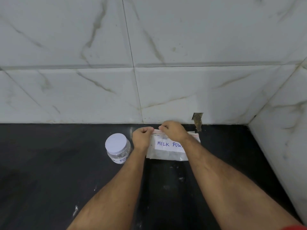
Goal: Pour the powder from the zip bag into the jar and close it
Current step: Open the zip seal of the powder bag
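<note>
The zip bag lies flat on the black tabletop, close to the wall at twelve o'clock from the person, its handwritten label reading "MILK POW…" (the rest is behind a wrist). Both hands work its sealed top edge: the left hand pinches the strip at its left end, and the right hand pinches it just beside, so each grip is narrow and closed on the bag's lip. The step in hand looks to be opening the seal. It would go best by pulling the two lips apart gently, keeping the mouth raised so no powder spills.

The jar stands upright at nine o'clock from the bag, just beside the left wrist, its white lid on; that must come off before pouring.

Pale specks dot the dark tabletop. Grey-veined marble tiles cover the wall behind, meeting a side wall at three o'clock, with a chipped hole near the base.
</note>
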Demonstrator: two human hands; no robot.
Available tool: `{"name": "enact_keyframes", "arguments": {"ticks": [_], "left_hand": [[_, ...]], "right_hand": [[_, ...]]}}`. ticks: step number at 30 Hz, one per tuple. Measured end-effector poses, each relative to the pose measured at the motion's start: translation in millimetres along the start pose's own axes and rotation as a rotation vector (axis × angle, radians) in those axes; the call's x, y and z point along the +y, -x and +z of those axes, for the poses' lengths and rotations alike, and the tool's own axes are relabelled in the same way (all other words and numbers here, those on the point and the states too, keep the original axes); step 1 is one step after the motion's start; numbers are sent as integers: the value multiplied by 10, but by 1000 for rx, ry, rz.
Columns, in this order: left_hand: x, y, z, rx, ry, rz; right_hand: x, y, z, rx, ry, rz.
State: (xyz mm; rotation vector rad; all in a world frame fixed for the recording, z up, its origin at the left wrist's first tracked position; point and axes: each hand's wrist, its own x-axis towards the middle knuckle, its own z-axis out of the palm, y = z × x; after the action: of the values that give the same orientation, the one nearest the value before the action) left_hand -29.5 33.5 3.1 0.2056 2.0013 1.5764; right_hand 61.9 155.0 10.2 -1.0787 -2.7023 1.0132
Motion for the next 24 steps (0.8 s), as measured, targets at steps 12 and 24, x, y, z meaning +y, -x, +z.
{"name": "enact_keyframes", "arguments": {"ticks": [12, 24], "left_hand": [[629, 753, -526, -124, 253, 159], [805, 1450, -1012, -338, 403, 182]], "right_hand": [[-259, 847, -822, 14, -241, -123], [-790, 1880, -1276, 82, -238, -239]]}}
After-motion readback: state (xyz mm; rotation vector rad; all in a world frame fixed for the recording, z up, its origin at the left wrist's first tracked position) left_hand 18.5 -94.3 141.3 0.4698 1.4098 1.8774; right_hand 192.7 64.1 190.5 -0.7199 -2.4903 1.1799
